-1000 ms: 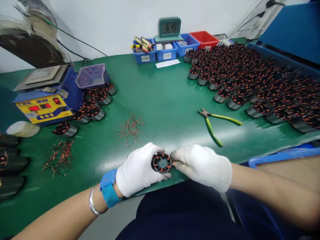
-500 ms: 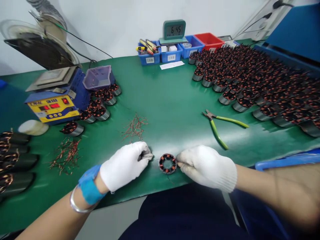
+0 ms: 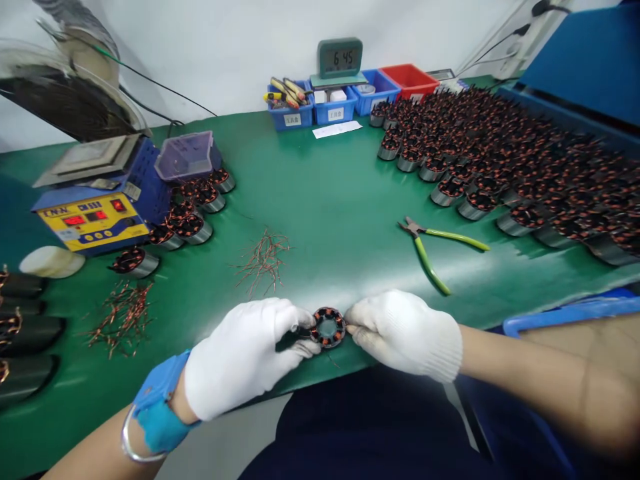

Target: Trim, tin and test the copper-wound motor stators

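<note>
A ring-shaped motor stator (image 3: pixel 329 313), wound with copper coils, sits near the table's front edge with its open centre facing up. My left hand (image 3: pixel 257 343), in a white glove, has its thumb and fingers closed on the stator's left edge. From the other side, my gloved right hand (image 3: pixel 400 333) pinches the right edge with its fingertips. A fine wire end sticks out below the ring. Beyond my left hand lies a loose bundle of thin copper wires (image 3: pixel 265 259). Green-handled cutting pliers (image 3: pixel 425 250) rest with spread handles beyond my right hand.
Many stators (image 3: pixel 480 153) crowd the right side. Several more (image 3: pixel 193 227) stand beside a blue-and-yellow machine (image 3: pixel 95 223) at left, with wire scraps (image 3: pixel 123 317) in front. A red bin (image 3: pixel 410 81), blue tool bins (image 3: pixel 291 119) and a clock (image 3: pixel 340 57) line the wall.
My left hand has moved right, from beside the stator to its left edge, and closed on it. My right hand keeps its hold. The view has shifted slightly.
</note>
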`<state>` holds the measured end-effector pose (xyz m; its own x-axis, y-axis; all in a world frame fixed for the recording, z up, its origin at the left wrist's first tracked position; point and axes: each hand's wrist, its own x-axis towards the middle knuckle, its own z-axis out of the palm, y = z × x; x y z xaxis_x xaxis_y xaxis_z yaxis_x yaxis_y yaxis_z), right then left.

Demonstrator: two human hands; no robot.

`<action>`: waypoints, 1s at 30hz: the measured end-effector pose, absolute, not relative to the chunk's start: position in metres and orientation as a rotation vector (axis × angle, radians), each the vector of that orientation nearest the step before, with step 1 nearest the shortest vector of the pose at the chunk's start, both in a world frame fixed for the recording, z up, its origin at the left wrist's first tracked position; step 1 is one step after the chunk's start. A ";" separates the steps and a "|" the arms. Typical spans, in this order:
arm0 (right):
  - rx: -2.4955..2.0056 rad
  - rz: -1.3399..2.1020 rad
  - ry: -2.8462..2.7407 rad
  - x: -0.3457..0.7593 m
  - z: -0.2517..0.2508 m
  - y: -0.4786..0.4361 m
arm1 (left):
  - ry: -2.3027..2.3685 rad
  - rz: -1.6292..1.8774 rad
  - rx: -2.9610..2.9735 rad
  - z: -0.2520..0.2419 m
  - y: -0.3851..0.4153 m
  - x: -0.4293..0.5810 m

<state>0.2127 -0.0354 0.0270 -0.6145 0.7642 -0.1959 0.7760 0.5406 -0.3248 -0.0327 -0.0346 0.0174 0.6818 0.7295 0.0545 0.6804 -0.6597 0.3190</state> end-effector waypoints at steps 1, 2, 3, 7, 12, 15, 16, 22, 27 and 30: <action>1.365 -0.603 2.731 0.213 0.027 -0.035 | 1.117 0.207 2.606 0.018 -0.033 -0.038; 1.364 -0.607 2.731 0.213 0.027 -0.036 | 1.143 0.161 2.601 0.019 -0.031 -0.044; 1.363 -0.610 2.730 0.213 0.027 -0.036 | 1.221 0.147 2.602 0.021 -0.030 -0.049; 1.362 -0.621 2.715 0.212 0.028 -0.036 | 1.754 0.746 2.410 0.031 -0.034 -0.048; 1.355 -0.609 2.733 0.210 0.029 -0.036 | 1.265 0.748 2.376 0.014 -0.050 -0.004; 1.344 -0.570 2.734 0.209 0.030 -0.036 | 1.156 0.602 2.380 0.000 -0.049 0.011; 1.333 -0.565 2.735 0.209 0.031 -0.035 | 1.139 0.600 2.356 -0.002 -0.048 0.012; 1.271 -0.501 2.771 0.215 0.031 -0.035 | 1.058 0.583 2.405 -0.002 -0.040 0.011; 1.225 -0.242 2.830 0.228 0.039 -0.041 | 0.957 0.587 2.462 -0.006 -0.037 0.011; 1.210 -0.072 2.842 0.229 0.048 -0.045 | 0.919 0.614 2.453 -0.006 -0.035 0.011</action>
<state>0.2294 -0.0449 0.0476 -0.6921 0.7189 -0.0654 0.7213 0.6923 -0.0225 0.0114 -0.0352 -0.0064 0.6796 0.6911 0.2460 0.4920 -0.6781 0.5460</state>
